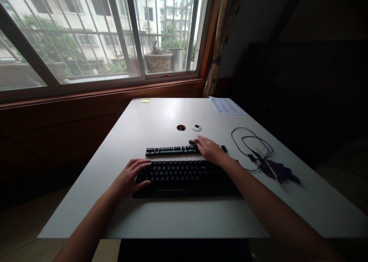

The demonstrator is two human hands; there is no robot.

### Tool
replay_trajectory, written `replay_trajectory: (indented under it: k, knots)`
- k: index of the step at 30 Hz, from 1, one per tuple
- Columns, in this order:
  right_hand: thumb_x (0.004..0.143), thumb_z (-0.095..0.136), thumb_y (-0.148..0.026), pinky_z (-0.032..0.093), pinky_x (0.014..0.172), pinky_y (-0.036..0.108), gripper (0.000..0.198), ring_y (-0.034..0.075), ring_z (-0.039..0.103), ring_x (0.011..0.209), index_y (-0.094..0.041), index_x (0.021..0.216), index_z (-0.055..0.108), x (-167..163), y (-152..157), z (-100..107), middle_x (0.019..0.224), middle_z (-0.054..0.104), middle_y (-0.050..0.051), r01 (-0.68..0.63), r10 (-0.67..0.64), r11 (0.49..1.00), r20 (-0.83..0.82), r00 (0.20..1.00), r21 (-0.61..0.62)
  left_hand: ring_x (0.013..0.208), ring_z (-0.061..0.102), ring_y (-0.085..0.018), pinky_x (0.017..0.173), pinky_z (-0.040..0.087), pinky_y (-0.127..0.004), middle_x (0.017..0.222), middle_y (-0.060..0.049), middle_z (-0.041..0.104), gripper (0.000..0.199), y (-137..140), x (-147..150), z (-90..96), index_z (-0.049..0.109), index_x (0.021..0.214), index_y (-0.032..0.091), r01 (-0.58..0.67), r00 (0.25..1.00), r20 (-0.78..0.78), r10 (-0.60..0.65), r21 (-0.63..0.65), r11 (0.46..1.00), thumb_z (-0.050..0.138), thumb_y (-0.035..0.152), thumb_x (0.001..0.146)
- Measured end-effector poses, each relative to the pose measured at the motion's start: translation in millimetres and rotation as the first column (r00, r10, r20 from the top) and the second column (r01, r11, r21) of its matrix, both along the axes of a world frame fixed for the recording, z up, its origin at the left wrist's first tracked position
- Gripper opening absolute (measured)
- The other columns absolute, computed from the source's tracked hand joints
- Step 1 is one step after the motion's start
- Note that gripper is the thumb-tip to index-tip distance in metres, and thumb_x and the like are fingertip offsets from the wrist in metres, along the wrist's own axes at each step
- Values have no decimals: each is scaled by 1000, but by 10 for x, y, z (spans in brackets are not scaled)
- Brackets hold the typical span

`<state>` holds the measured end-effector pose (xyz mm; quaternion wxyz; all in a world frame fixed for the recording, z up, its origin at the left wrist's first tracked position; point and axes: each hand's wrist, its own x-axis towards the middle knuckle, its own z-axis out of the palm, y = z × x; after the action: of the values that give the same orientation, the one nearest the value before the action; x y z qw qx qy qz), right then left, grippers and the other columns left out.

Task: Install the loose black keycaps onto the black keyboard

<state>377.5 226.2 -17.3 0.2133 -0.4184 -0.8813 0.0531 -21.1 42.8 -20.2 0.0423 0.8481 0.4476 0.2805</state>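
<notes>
A black keyboard [175, 177] lies on the white table, with its lower right part in deep shadow. At its left end my left hand [130, 175] grips it, the fingers along the back corner and the thumb over the keys. Just behind the keyboard, loose black keycaps [169, 150] are lined up in rows. Above the right part of these rows is my right hand [208, 149], its fingers close together on a small black keycap [191, 142]. My right hand and forearm hide some of the keycaps and the keyboard's right end. Another loose keycap [224, 149] shows beyond my right wrist.
To the right lie a coiled black cable [253, 135] and a dark purple cloth [276, 170] with a pale thin stick. Two round cable holes, one open [181, 127] and one white-rimmed [197, 127], pierce the white table [129, 223]. Paper sheets [227, 106] and a yellow note [145, 100] lie at the back.
</notes>
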Motion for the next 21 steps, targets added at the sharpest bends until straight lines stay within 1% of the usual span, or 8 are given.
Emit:
replay_trajectory:
  k: [5, 8, 10, 14, 18, 21]
  knots:
    - [100, 47, -17, 45, 119, 48, 35, 28, 54, 142, -19, 127, 69, -114, 114, 44, 130, 73, 14, 3, -2, 1000, -25, 1000, 13, 132, 54, -29, 109, 54, -53, 147, -9, 62, 61, -4, 12, 26, 50, 149, 31, 7, 1000, 0, -7, 0, 1000, 74, 36, 93]
    - [98, 49, -12, 44, 118, 48, 35, 28, 58, 133, -19, 123, 71, -150, 240, 113, 125, 74, 13, 4, -3, 1000, -51, 999, 26, 132, 54, -29, 109, 54, -53, 146, -9, 62, 62, -5, 12, 25, 50, 149, 31, 8, 1000, 9, -8, -2, 1000, 75, 35, 93]
    - [97, 53, -12, 44, 116, 49, 30, 28, 60, 125, -20, 118, 73, -163, 334, 148, 121, 75, 12, 7, -5, 1000, -61, 998, 25, 132, 55, -29, 110, 54, -53, 146, -9, 62, 63, -3, 11, 20, 51, 150, 32, 8, 1000, 17, -8, 0, 1000, 76, 35, 92]
    - [93, 66, -15, 49, 107, 46, 19, 28, 63, 114, -22, 109, 75, -194, 492, 156, 112, 76, 10, -9, 8, 1000, -42, 999, -19, 132, 55, -28, 109, 55, -53, 145, -8, 63, 64, -2, 15, 30, 52, 149, 33, 3, 1000, 25, -3, 3, 1000, 77, 35, 91]
    - [89, 73, -15, 51, 99, 40, 17, 26, 64, 110, -22, 104, 76, -248, 579, 128, 102, 77, 7, -34, 34, 997, -7, 999, -69, 131, 55, -29, 108, 55, -53, 145, -8, 63, 63, -6, 22, 53, 51, 149, 32, 10, 1000, 20, -10, 1, 1000, 76, 36, 92]
    - [89, 74, -17, 51, 97, 38, 15, 25, 64, 108, -22, 102, 76, -289, 613, 124, 100, 77, 6, -48, 50, 995, 16, 999, -89, 131, 55, -29, 108, 55, -54, 145, -8, 63, 63, -8, 23, 56, 51, 149, 32, 12, 1000, 23, -12, 2, 1000, 76, 36, 92]
